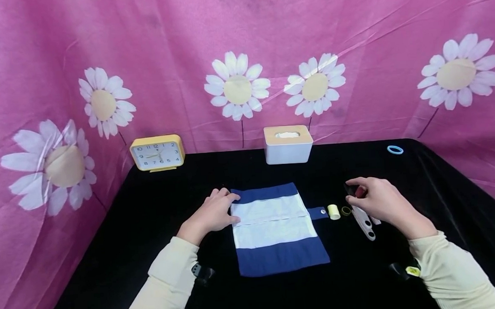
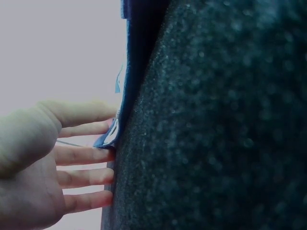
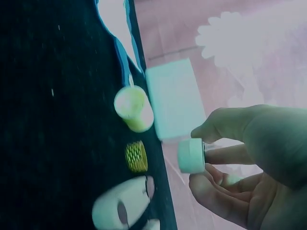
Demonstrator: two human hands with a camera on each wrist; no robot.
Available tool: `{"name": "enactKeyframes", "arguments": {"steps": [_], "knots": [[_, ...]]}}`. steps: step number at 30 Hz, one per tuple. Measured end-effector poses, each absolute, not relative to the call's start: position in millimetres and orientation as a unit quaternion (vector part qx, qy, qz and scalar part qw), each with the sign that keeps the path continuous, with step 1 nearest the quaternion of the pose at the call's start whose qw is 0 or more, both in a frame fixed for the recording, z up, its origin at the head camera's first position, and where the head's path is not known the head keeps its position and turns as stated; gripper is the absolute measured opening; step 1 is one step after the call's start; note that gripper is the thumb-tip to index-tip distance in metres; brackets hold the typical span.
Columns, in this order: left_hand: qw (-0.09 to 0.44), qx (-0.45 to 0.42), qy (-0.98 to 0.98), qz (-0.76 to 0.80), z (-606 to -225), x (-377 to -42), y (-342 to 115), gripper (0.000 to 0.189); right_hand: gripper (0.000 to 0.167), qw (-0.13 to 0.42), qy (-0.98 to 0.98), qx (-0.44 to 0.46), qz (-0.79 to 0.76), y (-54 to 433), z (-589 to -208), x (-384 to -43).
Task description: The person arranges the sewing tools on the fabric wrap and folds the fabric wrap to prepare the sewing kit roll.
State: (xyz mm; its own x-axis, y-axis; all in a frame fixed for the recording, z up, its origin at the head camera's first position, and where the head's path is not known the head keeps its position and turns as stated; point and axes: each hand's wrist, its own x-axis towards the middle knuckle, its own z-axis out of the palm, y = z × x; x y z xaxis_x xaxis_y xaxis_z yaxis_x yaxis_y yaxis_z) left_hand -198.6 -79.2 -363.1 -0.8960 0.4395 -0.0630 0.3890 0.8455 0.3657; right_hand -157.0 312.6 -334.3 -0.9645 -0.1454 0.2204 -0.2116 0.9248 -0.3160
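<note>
A navy and white cloth pouch (image 1: 274,223) lies unfolded, its snap strap (image 1: 317,213) pointing right. My left hand (image 1: 213,211) rests on its left edge, thumb and index finger spread. Mostly straight fingers (image 2: 84,177) meet the cloth edge (image 2: 112,134) in the left wrist view. My right hand (image 1: 377,198) pinches a small block-like piece (image 3: 191,155), pale with a dark edge in the right wrist view; I cannot tell its kind. Below that hand lies a white tool (image 1: 364,225) with dark oval spots. A pale yellow thread spool (image 1: 333,212) and a gold ring-like thimble (image 1: 345,211) sit between strap and hand.
A yellow alarm clock (image 1: 157,153) stands at the back left of the black-covered table (image 1: 152,253). At the back middle is a white tissue box (image 1: 288,150) with a wooden lid. A blue ring (image 1: 395,150) lies far right. Pink flowered curtains surround the table.
</note>
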Motion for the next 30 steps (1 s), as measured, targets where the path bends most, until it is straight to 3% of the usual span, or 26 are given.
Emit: {"name": "enactKeyframes", "arguments": {"steps": [30], "knots": [[0.079, 0.214, 0.958, 0.176, -362.8, -200.6, -79.5, 0.052, 0.043, 0.060, -0.977, 0.075, 0.189, 241.5, -341.4, -191.7]]}}
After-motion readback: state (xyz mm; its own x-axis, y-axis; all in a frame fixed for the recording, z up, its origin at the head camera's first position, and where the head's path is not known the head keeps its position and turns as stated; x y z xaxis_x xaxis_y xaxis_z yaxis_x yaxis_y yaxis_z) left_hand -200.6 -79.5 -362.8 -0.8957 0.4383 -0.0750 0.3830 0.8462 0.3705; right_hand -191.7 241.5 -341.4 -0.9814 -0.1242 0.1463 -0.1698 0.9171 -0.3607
